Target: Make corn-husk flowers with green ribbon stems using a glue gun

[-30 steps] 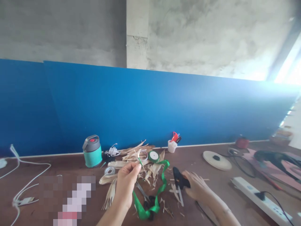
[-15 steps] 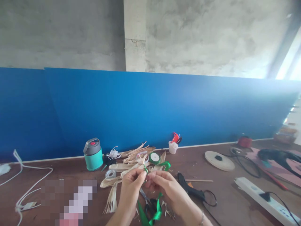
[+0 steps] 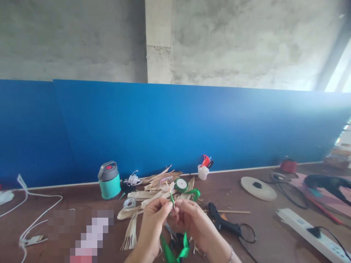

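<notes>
My left hand [image 3: 156, 215] is closed, thumb and forefinger pinching a small pale husk piece [image 3: 171, 187] with a narrow green strip [image 3: 172, 198] round it. Fingertips of my right hand [image 3: 193, 219] meet the left ones, also pinched at the green strip. What lies between the right fingers is mostly hidden. Below the hands a wide green ribbon [image 3: 168, 252] lies in a loop, near scissors [image 3: 169, 231] that are partly covered. Behind the hands are dried corn husks [image 3: 137, 196] and a green ribbon spool [image 3: 181, 185].
A black glue gun [image 3: 223, 223] lies right of my hands, beside a thin wooden stick [image 3: 238, 212]. Farther right are a white power strip [image 3: 304, 228] and a round pale disc [image 3: 259, 190]. A teal jar [image 3: 109, 186], a clear tape roll [image 3: 129, 203] and white cables [image 3: 35, 219] are left.
The right fingers have shifted slightly at the green strip, and the right wrist has moved a little left. The view has turned slightly left. Both hands keep their pinch.
</notes>
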`<action>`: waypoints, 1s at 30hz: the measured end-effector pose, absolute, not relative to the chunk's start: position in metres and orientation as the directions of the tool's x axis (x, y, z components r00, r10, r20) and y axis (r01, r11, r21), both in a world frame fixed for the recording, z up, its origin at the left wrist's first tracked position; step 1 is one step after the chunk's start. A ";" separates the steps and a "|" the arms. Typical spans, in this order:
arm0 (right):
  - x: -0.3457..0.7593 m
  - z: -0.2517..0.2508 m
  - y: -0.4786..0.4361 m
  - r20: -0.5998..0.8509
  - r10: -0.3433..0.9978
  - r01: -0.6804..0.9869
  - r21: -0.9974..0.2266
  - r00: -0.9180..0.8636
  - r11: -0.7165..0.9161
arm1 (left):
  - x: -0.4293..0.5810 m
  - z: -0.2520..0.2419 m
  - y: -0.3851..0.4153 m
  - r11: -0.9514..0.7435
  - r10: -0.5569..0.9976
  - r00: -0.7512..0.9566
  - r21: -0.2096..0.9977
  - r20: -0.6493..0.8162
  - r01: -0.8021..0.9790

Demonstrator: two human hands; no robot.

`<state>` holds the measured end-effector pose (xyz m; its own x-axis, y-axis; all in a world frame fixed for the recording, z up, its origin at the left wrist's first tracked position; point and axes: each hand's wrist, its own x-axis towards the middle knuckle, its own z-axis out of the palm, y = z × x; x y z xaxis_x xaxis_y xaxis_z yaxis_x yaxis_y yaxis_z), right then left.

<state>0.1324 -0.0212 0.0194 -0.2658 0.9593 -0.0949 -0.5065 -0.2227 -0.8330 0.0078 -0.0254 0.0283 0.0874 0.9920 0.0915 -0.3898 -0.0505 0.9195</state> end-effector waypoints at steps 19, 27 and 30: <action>0.143 0.032 -0.013 0.056 0.853 -0.547 -0.789 -0.519 -0.281 | 0.005 0.025 -0.029 0.346 0.879 0.472 0.781 -0.075 -0.520; 0.144 0.035 -0.017 0.086 0.900 -0.517 -0.840 -0.428 -0.166 | 0.002 0.032 -0.028 0.234 0.903 0.424 0.902 -0.064 -0.363; 0.143 0.037 -0.018 0.094 0.918 -0.521 -0.844 -0.386 -0.132 | 0.003 0.039 -0.031 0.150 0.939 0.341 0.937 -0.036 -0.315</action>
